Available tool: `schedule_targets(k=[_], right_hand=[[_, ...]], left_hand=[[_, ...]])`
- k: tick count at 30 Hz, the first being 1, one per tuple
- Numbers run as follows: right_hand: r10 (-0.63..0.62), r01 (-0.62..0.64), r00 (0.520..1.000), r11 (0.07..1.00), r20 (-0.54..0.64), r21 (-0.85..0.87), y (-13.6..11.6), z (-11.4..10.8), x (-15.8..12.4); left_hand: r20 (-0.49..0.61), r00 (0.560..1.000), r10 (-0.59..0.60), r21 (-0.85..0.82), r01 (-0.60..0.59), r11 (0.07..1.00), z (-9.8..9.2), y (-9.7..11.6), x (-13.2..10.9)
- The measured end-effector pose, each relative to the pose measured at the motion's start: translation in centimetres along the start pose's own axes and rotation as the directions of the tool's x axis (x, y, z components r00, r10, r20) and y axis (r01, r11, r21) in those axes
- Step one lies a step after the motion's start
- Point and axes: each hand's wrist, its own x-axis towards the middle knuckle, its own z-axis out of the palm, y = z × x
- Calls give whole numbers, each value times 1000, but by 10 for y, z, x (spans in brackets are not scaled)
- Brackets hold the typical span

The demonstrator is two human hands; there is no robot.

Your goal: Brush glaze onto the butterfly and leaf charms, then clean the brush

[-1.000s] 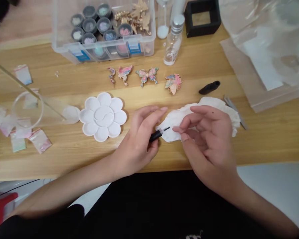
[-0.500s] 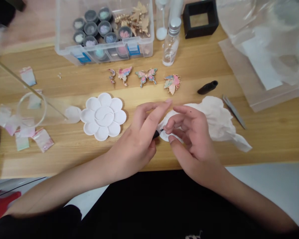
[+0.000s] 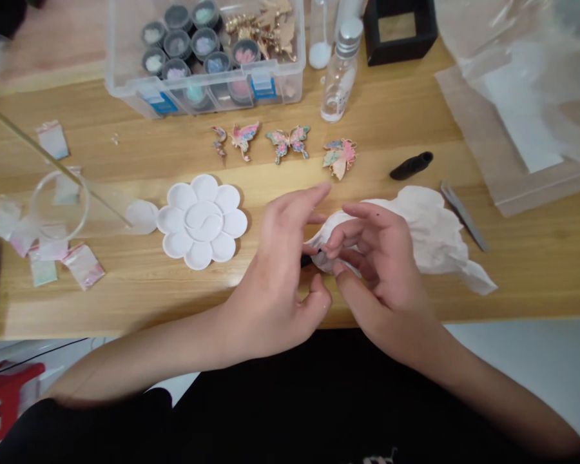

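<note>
Head camera looks down on a wooden counter; both hands work right of its middle, close to the front edge. The right hand curls over a crumpled white tissue, thumb and fingers pinching a fold of it; the left hand is more open, its fingers spread and lifted, its thumb curled low, just beside that fold. A small black handle pokes out of the tissue between the hands; the rest of it is hidden, and no grip on it shows. The tissue trails rightward, nearly reaching steel tweezers; a black cap lies behind it. Left of the hands sits a white flower-shaped palette; further left, a clear round dish with a thin stick lies among small zip bags. Enamel butterfly charms stand in a row behind the palette; along the back edge are a clear plastic box of round jars and gold charms, a glass bottle with a silver cap, and a black square frame; clear plastic sheeting covers the back right corner.
</note>
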Motion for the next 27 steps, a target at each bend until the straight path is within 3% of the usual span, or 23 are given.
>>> schedule_targets(k=[8, 21, 27], right_hand=[[14, -14, 999, 1000, -30, -7, -1, 1, 1], [25, -21, 988, 999, -150, 31, -7, -1, -3], [-3, -4, 995, 997, -95, -76, -7, 2, -2]], left_hand=[[102, 974, 201, 134, -214, 968, 3, -16, 9], [64, 970, 234, 110, -240, 964, 8, -30, 8], [7, 960, 281, 136, -279, 951, 10, -37, 8]])
